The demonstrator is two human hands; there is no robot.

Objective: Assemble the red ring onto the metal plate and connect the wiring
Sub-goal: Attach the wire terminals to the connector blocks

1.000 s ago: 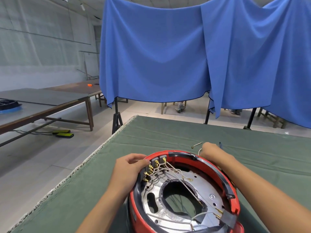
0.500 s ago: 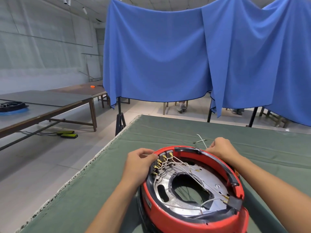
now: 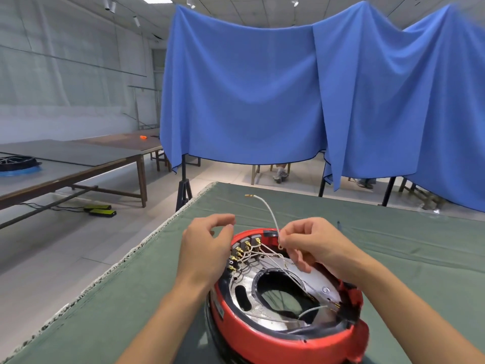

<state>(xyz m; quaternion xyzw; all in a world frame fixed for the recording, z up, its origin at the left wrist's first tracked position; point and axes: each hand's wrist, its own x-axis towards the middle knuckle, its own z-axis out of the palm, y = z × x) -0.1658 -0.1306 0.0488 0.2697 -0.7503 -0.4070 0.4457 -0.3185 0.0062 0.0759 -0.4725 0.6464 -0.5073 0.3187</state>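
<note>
The red ring (image 3: 267,340) sits around the shiny metal plate (image 3: 319,281) on the green cloth table (image 3: 126,298), close in front of me. A row of brass terminals (image 3: 240,252) with thin wires lines the ring's far left inner edge. My right hand (image 3: 312,244) pinches a loose white wire (image 3: 269,211) near its lower end; the wire arcs up and away, its brass tip in the air. My left hand (image 3: 207,245) hovers at the ring's left rim beside the terminals, fingers curled and holding nothing.
Blue curtains (image 3: 262,95) on stands hang behind the table. A long brown table (image 3: 78,158) stands to the left with a black wheel-like part (image 3: 15,162) on it. Yellow-black boxes (image 3: 101,210) lie on the floor. A small blue item (image 3: 338,224) lies on the cloth.
My right hand has picked the white wire up from the cloth behind the ring and raised it. My left hand has lifted off the ring's rim.
</note>
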